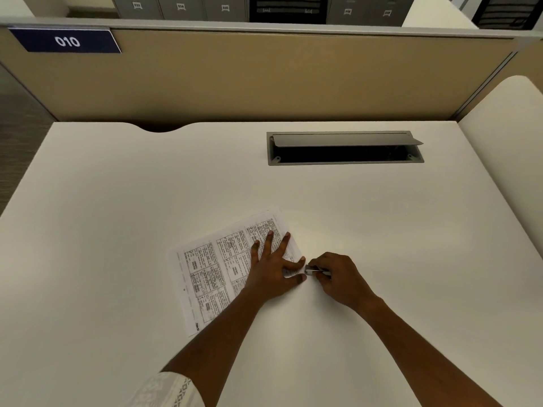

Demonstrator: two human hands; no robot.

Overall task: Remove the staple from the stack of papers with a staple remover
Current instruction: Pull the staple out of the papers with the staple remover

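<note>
A stack of printed papers (pixel 211 265) lies at an angle on the white desk (pixel 117 201). My left hand (pixel 273 265) presses flat on the stack's right part, fingers spread, thumb and forefinger framing the near right corner. My right hand (pixel 338 277) is closed around a small metal staple remover (pixel 313 270), whose tip touches that corner of the papers between my left thumb and forefinger. The staple itself is too small to make out.
An open grey cable hatch (pixel 343 148) is set into the desk at the back right. A beige partition (pixel 264 77) with a "010" label (pixel 67 41) stands behind the desk. A second white desk surface (pixel 505 142) adjoins on the right.
</note>
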